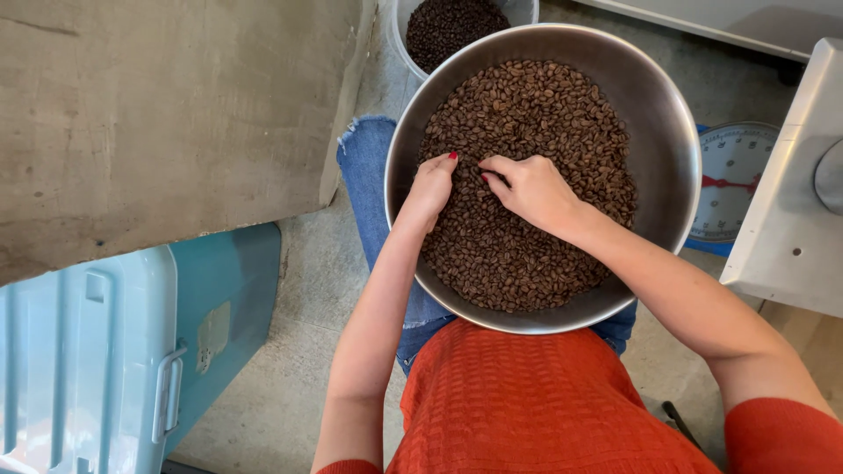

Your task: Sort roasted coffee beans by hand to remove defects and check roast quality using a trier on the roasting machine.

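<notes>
Here: left hand (pixel 432 186) and right hand (pixel 529 189) rest on coffee beans (pixel 527 114) in steel bowl (pixel 676 132), fingers curled narrow, gripping nothing.

Things around the person on the floor

A light blue plastic box (pixel 97 351) sits on the left by a grey concrete block (pixel 167 114). A round weighing scale (pixel 733 180) is on the right, beside a white machine (pixel 790 202). A white bucket of dark beans (pixel 457 26) stands at the top.

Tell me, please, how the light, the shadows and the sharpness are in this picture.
Head view: soft, even daylight, no harsh glare; the metal bowl shows only a dull sheen on its inner wall. Both hands cast faint shadows on the coffee beans, which look sharp. The blue bin at the lower left edge appears slightly stretched by the wide lens.
</notes>
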